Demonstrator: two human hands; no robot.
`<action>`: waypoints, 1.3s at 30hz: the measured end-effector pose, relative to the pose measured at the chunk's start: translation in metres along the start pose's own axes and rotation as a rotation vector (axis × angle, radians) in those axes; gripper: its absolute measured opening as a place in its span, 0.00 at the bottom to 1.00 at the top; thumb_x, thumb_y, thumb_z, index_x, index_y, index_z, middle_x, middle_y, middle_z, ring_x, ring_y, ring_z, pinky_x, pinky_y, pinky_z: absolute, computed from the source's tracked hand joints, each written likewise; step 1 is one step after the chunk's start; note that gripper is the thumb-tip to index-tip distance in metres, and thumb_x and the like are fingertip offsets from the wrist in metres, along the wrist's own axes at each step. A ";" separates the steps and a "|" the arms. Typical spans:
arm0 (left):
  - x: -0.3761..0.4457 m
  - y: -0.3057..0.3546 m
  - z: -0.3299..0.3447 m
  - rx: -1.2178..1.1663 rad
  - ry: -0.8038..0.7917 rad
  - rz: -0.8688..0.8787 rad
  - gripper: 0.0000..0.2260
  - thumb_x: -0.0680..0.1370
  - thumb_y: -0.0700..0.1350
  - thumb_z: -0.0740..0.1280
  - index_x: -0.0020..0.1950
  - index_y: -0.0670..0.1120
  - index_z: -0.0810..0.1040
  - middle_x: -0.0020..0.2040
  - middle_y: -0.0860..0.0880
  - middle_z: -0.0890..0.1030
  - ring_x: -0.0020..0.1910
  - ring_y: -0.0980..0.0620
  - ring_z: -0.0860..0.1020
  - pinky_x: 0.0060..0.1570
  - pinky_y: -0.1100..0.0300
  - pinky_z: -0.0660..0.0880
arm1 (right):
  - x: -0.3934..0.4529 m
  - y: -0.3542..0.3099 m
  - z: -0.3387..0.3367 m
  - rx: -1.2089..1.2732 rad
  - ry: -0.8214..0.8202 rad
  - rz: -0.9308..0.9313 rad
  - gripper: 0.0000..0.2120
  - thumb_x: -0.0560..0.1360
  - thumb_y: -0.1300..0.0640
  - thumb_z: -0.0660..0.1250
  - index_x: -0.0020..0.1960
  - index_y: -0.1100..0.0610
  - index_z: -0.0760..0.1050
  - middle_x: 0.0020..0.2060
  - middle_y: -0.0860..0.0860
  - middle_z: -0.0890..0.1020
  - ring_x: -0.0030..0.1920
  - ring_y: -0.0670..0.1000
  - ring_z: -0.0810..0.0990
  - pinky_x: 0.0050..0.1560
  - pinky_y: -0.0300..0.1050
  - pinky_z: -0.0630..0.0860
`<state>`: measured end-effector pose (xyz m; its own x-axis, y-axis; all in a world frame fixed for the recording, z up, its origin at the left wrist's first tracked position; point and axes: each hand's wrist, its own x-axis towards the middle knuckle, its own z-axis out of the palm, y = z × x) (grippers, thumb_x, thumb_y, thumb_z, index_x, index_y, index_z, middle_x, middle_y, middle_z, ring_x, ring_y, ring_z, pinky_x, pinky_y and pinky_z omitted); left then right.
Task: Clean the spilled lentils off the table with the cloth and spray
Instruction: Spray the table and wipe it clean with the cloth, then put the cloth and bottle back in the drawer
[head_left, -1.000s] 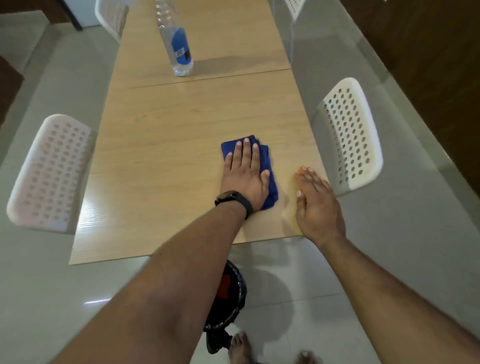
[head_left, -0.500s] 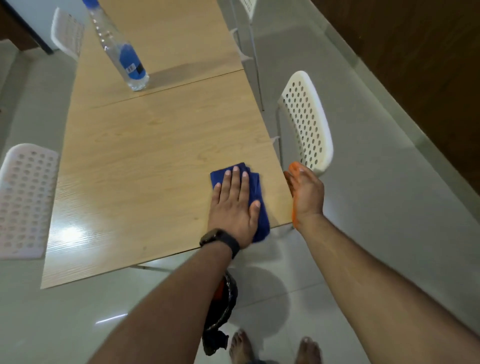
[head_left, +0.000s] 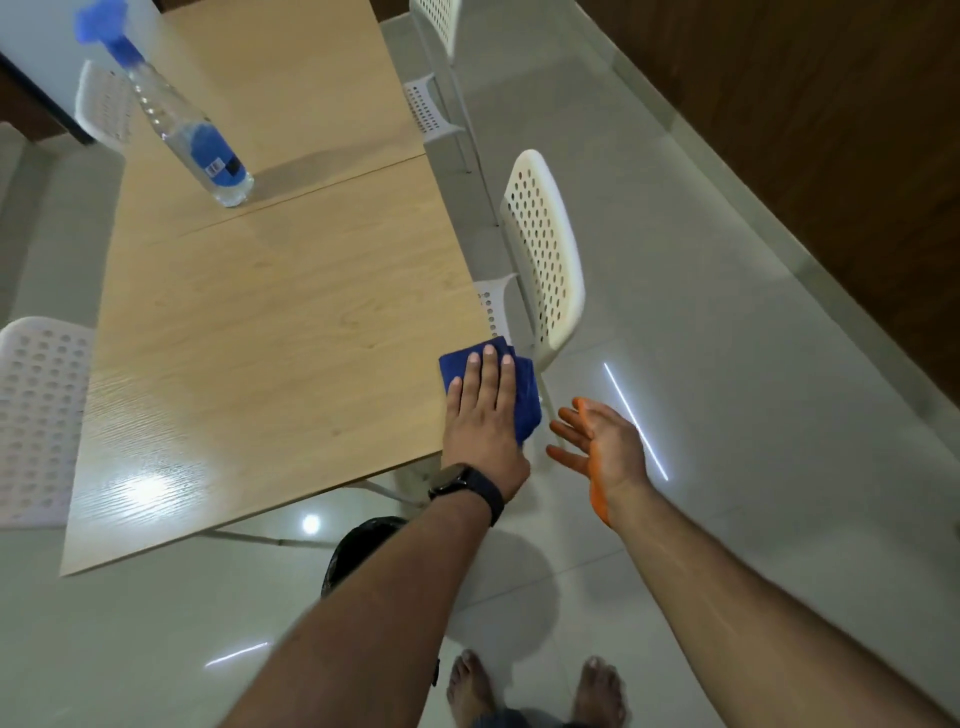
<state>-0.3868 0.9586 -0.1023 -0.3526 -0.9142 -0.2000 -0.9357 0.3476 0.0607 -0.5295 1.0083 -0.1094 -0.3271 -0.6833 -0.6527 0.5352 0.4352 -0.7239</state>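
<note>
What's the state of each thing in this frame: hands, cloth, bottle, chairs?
left hand: flat, fingers straight, pressing the cloth
cloth: folded, at the table's right edge
right hand: open, palm up beside the table edge, orange lentils on it
spray bottle: upright, untouched
table: no lentils visible
right chair: pushed in

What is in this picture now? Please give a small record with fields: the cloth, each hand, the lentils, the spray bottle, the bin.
cloth: blue cloth, folded, at the table's right edge near the corner
left hand: left hand flat on the cloth, fingers straight
right hand: right hand open, palm up, beside the table edge and off the table
lentils: orange lentils along the right palm's edge
spray bottle: spray bottle standing far across the table
bin: black bin on the floor, partly hidden by the left arm
</note>
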 end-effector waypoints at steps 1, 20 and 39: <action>-0.005 0.004 -0.005 -0.020 -0.021 0.000 0.48 0.78 0.49 0.67 0.84 0.48 0.35 0.84 0.47 0.34 0.83 0.47 0.34 0.82 0.46 0.38 | -0.009 -0.004 -0.004 -0.021 -0.007 0.002 0.11 0.86 0.56 0.62 0.67 0.55 0.75 0.61 0.56 0.83 0.59 0.55 0.84 0.59 0.61 0.83; -0.199 -0.014 -0.172 -1.914 0.109 -0.465 0.14 0.76 0.41 0.75 0.62 0.42 0.82 0.58 0.38 0.85 0.54 0.41 0.84 0.60 0.45 0.79 | -0.211 -0.072 0.038 -0.326 -0.355 0.052 0.17 0.76 0.65 0.73 0.64 0.59 0.79 0.54 0.60 0.87 0.54 0.59 0.87 0.50 0.54 0.86; -0.397 -0.344 -0.250 -1.857 0.266 -0.529 0.21 0.72 0.38 0.73 0.66 0.42 0.80 0.60 0.41 0.85 0.61 0.39 0.83 0.59 0.44 0.80 | -0.395 0.029 0.336 -0.421 -0.734 -0.113 0.15 0.76 0.62 0.73 0.62 0.60 0.82 0.54 0.58 0.87 0.52 0.57 0.86 0.58 0.61 0.82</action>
<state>0.0713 1.1498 0.2005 0.0976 -0.9007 -0.4233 0.2827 -0.3827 0.8795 -0.1232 1.0940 0.2030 0.3044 -0.8792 -0.3666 0.1477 0.4238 -0.8937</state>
